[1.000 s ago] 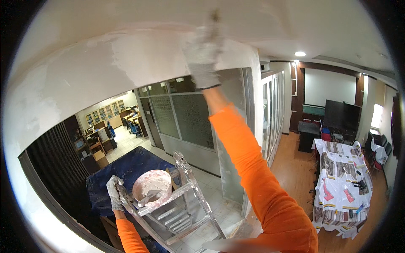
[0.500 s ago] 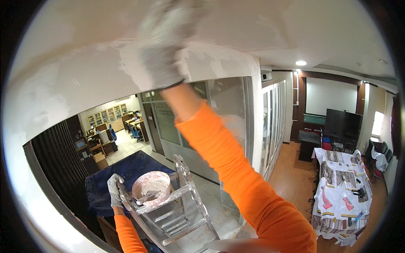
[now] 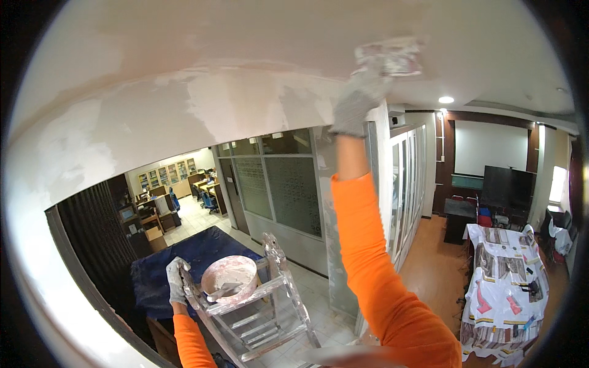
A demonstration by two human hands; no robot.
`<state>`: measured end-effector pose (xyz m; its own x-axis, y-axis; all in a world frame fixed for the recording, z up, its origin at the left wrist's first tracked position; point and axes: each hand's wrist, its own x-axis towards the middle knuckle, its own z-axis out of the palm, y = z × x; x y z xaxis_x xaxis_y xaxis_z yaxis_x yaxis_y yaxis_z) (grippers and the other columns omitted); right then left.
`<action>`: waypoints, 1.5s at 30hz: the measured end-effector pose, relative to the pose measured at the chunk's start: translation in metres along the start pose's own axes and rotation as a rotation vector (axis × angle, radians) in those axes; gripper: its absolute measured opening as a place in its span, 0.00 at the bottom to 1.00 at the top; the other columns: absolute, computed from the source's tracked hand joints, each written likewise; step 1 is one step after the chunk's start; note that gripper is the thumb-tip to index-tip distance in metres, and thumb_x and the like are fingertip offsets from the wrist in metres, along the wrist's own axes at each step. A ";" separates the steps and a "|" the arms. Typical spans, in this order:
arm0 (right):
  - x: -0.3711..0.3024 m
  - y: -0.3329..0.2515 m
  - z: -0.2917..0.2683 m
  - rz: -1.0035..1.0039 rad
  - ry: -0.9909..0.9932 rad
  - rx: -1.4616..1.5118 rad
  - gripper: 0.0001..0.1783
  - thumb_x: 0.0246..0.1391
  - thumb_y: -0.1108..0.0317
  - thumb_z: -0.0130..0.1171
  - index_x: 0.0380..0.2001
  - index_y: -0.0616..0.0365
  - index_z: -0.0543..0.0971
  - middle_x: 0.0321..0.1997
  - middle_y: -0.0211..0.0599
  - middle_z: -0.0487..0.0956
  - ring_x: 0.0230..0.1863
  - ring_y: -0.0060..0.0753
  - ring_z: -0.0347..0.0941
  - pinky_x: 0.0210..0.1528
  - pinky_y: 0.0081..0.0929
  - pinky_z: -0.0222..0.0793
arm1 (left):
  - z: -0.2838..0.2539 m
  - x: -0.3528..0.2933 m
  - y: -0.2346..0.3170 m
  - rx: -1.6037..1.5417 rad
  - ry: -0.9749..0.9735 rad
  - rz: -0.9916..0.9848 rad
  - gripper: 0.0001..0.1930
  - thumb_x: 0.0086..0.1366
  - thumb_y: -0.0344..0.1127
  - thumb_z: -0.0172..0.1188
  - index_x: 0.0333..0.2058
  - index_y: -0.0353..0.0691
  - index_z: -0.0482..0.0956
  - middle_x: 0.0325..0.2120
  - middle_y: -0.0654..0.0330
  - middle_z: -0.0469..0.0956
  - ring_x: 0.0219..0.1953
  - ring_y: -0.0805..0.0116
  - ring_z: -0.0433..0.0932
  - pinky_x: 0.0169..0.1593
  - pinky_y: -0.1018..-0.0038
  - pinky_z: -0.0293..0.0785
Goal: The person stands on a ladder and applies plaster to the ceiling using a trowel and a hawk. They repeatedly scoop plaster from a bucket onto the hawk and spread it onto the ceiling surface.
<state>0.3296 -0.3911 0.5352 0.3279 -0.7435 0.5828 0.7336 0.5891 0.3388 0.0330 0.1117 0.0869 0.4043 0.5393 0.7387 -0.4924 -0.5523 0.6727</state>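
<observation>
My right hand (image 3: 361, 104), in a grey-white knit glove, is raised high and closed around a flat putty scraper (image 3: 392, 56). Whitish filler smears the scraper, and motion blurs it a little. It is up against the ceiling (image 3: 276, 30), close to the corner where wall and ceiling meet; exact contact is hard to make out. Lower left, my gloved left hand (image 3: 177, 279) grips the side of a paint-spattered aluminium stepladder (image 3: 279, 254). On the ladder's top stands a pinkish bucket (image 3: 240, 289) of filler, with a putty knife (image 3: 226, 289) resting in it.
Patches of filler mark the wall band (image 3: 141, 122) above the opening. A dark blue sheet (image 3: 202, 245) covers something behind the ladder. Glazed partitions (image 3: 288, 190) stand beyond. At right, a table (image 3: 503, 282) under printed sheeting holds small items; a dark desk (image 3: 460, 218) stands farther back.
My right hand has swept to the right with the scraper along the ceiling corner. My left hand stays on the ladder, and the view has shifted slightly.
</observation>
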 end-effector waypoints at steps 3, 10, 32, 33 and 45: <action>0.048 -0.005 0.005 0.350 0.192 0.267 0.13 0.71 0.58 0.54 0.46 0.57 0.75 0.32 0.39 0.79 0.30 0.32 0.76 0.36 0.33 0.75 | 0.001 -0.003 0.002 0.065 -0.007 0.014 0.17 0.65 0.36 0.47 0.19 0.36 0.74 0.19 0.60 0.74 0.24 0.71 0.71 0.33 0.73 0.67; -0.111 -0.094 0.160 -0.219 -0.016 -0.204 0.16 0.67 0.62 0.55 0.51 0.61 0.71 0.39 0.43 0.74 0.38 0.38 0.71 0.43 0.35 0.71 | -0.017 -0.012 0.016 0.107 0.039 -0.082 0.18 0.67 0.42 0.48 0.21 0.38 0.74 0.20 0.62 0.74 0.25 0.71 0.71 0.34 0.72 0.66; -0.021 -0.023 -0.050 -0.138 -0.149 -0.443 0.35 0.73 0.61 0.45 0.74 0.68 0.50 0.74 0.58 0.59 0.74 0.46 0.58 0.75 0.54 0.52 | -0.023 -0.005 0.005 0.072 -0.048 0.001 0.19 0.68 0.43 0.47 0.22 0.37 0.73 0.21 0.59 0.74 0.26 0.67 0.74 0.36 0.70 0.70; 0.013 -0.019 -0.061 -0.347 -0.150 -0.632 0.37 0.72 0.58 0.46 0.74 0.68 0.51 0.76 0.59 0.56 0.77 0.51 0.52 0.77 0.54 0.48 | -0.012 0.000 0.003 0.032 -0.062 0.012 0.19 0.68 0.42 0.47 0.21 0.37 0.73 0.21 0.59 0.74 0.26 0.67 0.74 0.36 0.70 0.70; -0.034 0.103 -0.055 -0.630 -0.735 -1.096 0.33 0.65 0.62 0.55 0.72 0.50 0.64 0.72 0.52 0.63 0.71 0.56 0.60 0.73 0.52 0.56 | -0.007 -0.010 0.032 0.055 -0.053 -0.065 0.22 0.69 0.47 0.46 0.21 0.39 0.70 0.22 0.62 0.71 0.28 0.69 0.71 0.39 0.70 0.68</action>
<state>0.4267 -0.3228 0.5091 -0.3371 -0.2577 0.9055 0.8236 -0.5467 0.1510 0.0074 0.0931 0.1004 0.4753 0.5415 0.6935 -0.4215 -0.5518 0.7197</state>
